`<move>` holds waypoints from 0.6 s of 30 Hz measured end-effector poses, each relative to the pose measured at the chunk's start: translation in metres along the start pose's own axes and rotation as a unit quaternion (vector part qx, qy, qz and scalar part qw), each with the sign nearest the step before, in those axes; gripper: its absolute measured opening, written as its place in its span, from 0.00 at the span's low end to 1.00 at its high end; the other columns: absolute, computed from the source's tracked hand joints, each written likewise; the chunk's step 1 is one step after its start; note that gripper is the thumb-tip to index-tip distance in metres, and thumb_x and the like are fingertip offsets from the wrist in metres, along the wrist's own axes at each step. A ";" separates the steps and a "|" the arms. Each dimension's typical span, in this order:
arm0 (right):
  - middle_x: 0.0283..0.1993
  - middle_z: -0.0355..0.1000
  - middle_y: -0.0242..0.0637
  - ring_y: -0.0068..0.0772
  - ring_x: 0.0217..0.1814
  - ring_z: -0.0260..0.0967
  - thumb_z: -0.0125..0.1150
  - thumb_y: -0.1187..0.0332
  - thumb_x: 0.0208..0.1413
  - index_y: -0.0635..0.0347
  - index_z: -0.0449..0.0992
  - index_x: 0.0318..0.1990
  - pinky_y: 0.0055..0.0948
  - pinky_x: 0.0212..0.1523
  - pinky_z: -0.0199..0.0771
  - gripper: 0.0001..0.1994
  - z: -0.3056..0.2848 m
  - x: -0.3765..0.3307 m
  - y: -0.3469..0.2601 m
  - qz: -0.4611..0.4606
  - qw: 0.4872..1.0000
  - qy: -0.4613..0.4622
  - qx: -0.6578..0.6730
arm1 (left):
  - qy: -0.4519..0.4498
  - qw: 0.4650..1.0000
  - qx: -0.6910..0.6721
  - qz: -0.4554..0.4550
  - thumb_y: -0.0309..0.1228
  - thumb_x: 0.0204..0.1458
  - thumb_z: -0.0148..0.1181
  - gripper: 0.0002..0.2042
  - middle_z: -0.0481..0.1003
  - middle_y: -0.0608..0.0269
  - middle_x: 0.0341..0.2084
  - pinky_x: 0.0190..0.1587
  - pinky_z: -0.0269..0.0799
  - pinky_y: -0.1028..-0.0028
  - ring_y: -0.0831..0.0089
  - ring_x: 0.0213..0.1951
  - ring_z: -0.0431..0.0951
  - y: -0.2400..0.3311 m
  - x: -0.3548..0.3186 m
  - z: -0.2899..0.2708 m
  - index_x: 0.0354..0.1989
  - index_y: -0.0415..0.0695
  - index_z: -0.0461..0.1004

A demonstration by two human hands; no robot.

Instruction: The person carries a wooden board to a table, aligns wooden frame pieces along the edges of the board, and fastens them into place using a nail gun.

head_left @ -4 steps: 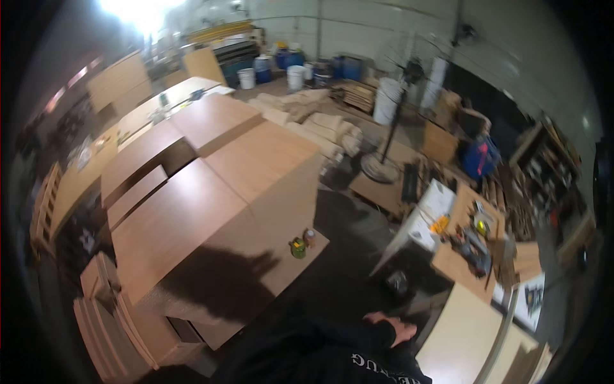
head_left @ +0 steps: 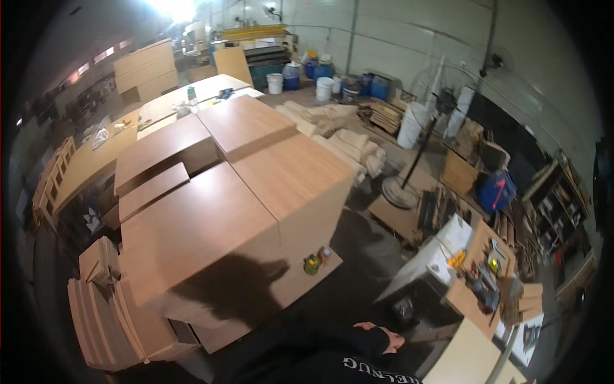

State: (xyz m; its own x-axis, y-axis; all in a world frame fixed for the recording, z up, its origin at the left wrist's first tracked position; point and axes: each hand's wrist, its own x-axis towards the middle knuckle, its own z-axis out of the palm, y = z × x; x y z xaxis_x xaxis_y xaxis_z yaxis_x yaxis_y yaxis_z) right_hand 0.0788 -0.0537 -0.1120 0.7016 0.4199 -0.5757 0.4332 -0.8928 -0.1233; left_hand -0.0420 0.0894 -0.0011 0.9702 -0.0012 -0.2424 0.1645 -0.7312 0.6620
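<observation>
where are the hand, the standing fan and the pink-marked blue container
Hand [head_left: 392, 337]: head view, on its bare skin.
Standing fan [head_left: 398, 196]: head view, on its round base.
Pink-marked blue container [head_left: 493, 194]: head view, on its side.

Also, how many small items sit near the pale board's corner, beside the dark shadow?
2: a green item and a brownish item just right of it. More could be hidden behind them.

Hands [head_left: 393, 341] partly hidden by black sleeve [head_left: 358, 341]; grip unclear.
</observation>
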 end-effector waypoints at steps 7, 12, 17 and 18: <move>0.31 0.70 0.39 0.33 0.33 0.70 0.61 0.67 0.41 0.58 0.74 0.35 0.27 0.34 0.69 0.12 -0.022 -0.012 -0.231 -0.594 0.797 -0.057 0.097 | 0.539 0.706 -0.455 -0.055 0.34 0.52 0.48 0.08 0.70 0.64 0.25 0.37 0.67 0.76 0.77 0.31 0.70 -0.281 -0.204 -0.061 0.33 0.42 0.68; 0.31 0.70 0.38 0.30 0.32 0.69 0.59 0.68 0.43 0.60 0.73 0.34 0.25 0.35 0.68 0.09 -0.086 0.007 -0.371 -0.626 0.755 0.020 0.194 | 0.745 0.524 -0.323 -0.256 0.35 0.50 0.50 0.11 0.71 0.66 0.21 0.22 0.65 0.79 0.80 0.21 0.69 -0.385 -0.331 -0.171 0.35 0.40 0.70; 0.31 0.70 0.38 0.28 0.32 0.68 0.59 0.67 0.44 0.63 0.71 0.35 0.24 0.36 0.68 0.12 -0.100 0.054 -0.514 -0.615 0.751 -0.007 0.241 | 0.837 0.398 -0.286 -0.245 0.34 0.48 0.52 0.10 0.71 0.62 0.24 0.27 0.67 0.76 0.75 0.24 0.71 -0.486 -0.326 -0.203 0.34 0.40 0.72; 0.33 0.70 0.40 0.29 0.33 0.68 0.59 0.66 0.44 0.63 0.71 0.36 0.25 0.36 0.68 0.13 -0.094 0.061 -0.545 -0.622 0.753 -0.004 0.213 | 0.864 0.369 -0.196 -0.281 0.33 0.47 0.53 0.10 0.71 0.59 0.26 0.29 0.68 0.75 0.73 0.27 0.71 -0.516 -0.330 -0.200 0.34 0.41 0.72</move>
State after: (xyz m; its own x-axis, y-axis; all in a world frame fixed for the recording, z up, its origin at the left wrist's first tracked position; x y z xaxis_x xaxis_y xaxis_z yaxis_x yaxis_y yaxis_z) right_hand -0.0613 0.4738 -0.0038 -0.1019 0.9756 0.1946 0.5304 0.2188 -0.8190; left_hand -0.4111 0.6030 -0.1207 -0.6266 0.7605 0.1704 0.1101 -0.1300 0.9854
